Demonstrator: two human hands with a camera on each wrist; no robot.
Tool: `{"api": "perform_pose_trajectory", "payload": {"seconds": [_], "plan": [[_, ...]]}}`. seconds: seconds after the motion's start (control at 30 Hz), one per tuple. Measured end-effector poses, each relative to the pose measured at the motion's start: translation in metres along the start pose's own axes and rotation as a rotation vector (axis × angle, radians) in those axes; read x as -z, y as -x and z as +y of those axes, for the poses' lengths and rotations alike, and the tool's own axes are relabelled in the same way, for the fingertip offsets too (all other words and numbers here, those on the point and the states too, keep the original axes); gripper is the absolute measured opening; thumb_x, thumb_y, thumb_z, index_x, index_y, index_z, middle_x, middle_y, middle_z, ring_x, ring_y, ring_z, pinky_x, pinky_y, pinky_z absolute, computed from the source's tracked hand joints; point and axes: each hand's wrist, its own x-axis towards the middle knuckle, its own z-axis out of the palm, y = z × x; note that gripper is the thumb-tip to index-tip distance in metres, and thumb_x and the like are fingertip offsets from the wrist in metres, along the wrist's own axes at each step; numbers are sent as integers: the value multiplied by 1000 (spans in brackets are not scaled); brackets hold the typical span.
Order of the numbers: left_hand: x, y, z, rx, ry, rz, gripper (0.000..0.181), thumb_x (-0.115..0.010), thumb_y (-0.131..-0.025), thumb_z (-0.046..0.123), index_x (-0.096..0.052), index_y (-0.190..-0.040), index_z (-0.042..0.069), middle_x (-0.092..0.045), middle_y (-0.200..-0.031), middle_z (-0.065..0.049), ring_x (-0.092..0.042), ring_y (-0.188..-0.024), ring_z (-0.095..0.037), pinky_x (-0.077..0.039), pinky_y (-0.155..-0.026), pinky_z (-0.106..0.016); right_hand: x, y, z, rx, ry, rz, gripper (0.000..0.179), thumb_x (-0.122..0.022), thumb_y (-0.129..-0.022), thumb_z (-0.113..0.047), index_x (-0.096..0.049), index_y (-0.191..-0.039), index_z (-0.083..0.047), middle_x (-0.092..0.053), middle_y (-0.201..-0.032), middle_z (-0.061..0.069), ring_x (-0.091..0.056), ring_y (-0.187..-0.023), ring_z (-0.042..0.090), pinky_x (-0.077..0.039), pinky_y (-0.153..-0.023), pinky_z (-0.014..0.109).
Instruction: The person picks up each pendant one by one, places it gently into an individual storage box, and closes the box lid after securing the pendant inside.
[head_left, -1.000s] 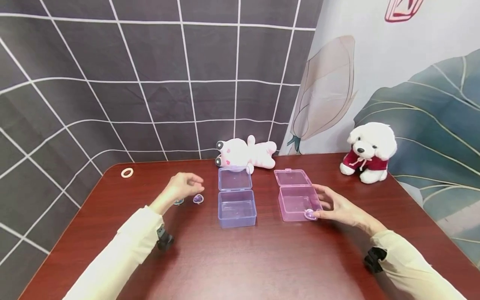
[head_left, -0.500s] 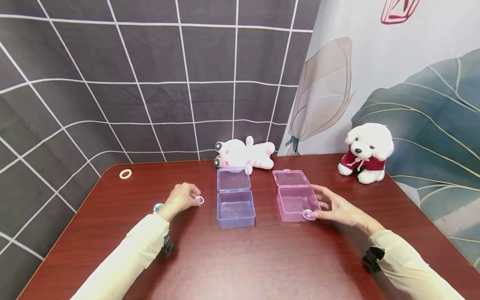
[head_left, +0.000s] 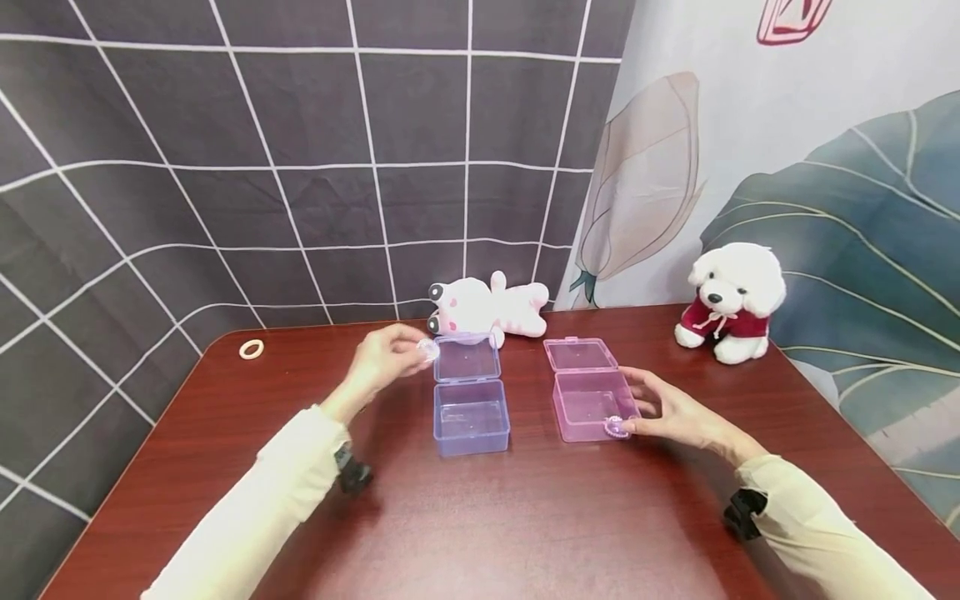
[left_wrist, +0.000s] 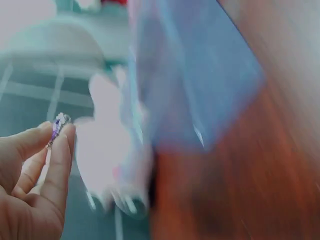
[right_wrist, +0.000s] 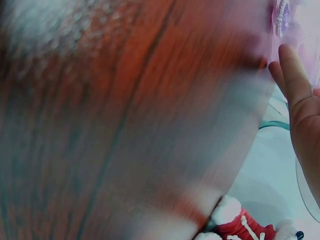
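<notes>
So the left hand [head_left: 382,360] has a small purple gem [head_left: 428,349] pinched right at the fingertips, up beside the open blue lid [head_left: 467,360]. Makes sense to me: the thing's tiny, so thumb and fingers take it by its edges and leave most of it showing. Can't tell if it touches the lid.

The right hand [head_left: 678,417] sits around the right side of the pink box [head_left: 577,432], thumb toward the front and fingers further back, spread pretty wide. Probably there to keep a light plastic box from sliding, but I can't tell if it's gripping or just resting. A second purple gem [head_left: 617,427] shows by the thumb at the box's front corner; inside, or held outside? No clue.

Both lids are flipped back, pink lid [head_left: 581,356] included, which leaves the blue box [head_left: 474,444] and its neighbour facing up. The frog-eyed plush [head_left: 468,304] and toy dog [head_left: 742,279] sit toward the back of the surface [head_left: 487,525], likely for decoration.
</notes>
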Motion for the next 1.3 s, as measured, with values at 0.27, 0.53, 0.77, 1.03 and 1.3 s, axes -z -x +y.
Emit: {"api": "perform_pose_trajectory", "payload": {"seconds": [0.27, 0.53, 0.77, 1.03, 1.3], "plan": [[-106, -19, 62, -26, 193, -320, 31, -66, -82, -6, -61, -112, -11, -67, -102, -28, -70, -78, -21, -56, -76, -36, 0, 0, -1, -2, -12, -11, 78, -70, -83, -7, -21, -143, -1, -41, -135, 33, -43, -122, 50, -49, -87, 18], [-191, -23, 65, 86, 176, -358, 21, -72, -75, -8, -68, -97, -8, -71, -86, -21, -71, -74, -27, -58, -66, -32, -3, -4, -2, -9, -21, -37, 77, -68, -84, -7, -19, -143, 1, -42, -135, 32, -45, -122, 48, -50, -88, 21], [-217, -26, 66, 67, -17, -343, 16, -73, -73, -7, -72, -89, -5, -72, -78, -15, -70, -66, -19, -57, -62, -26, -2, -2, -1, 6, -12, -23, 77, -69, -84, -6, -20, -142, 3, -42, -134, 35, -43, -122, 51, -50, -87, 22], [-224, -28, 71, -84, -461, -296, 11, -76, -68, 6, -77, -77, 14, -72, -72, 6, -53, -68, -8, -40, -57, -13, -3, -1, 0, 1, -21, -19, 77, -69, -84, -6, -20, -142, 3, -43, -132, 35, -45, -120, 50, -49, -87, 19], [-228, -28, 72, -186, -650, -293, 6, -76, -71, 10, -76, -72, 16, -72, -74, 7, -57, -68, -8, -44, -59, -18, -2, -1, 1, 40, 7, -11, 75, -68, -83, -4, -21, -141, 6, -43, -130, 37, -45, -119, 52, -49, -87, 18]]}}
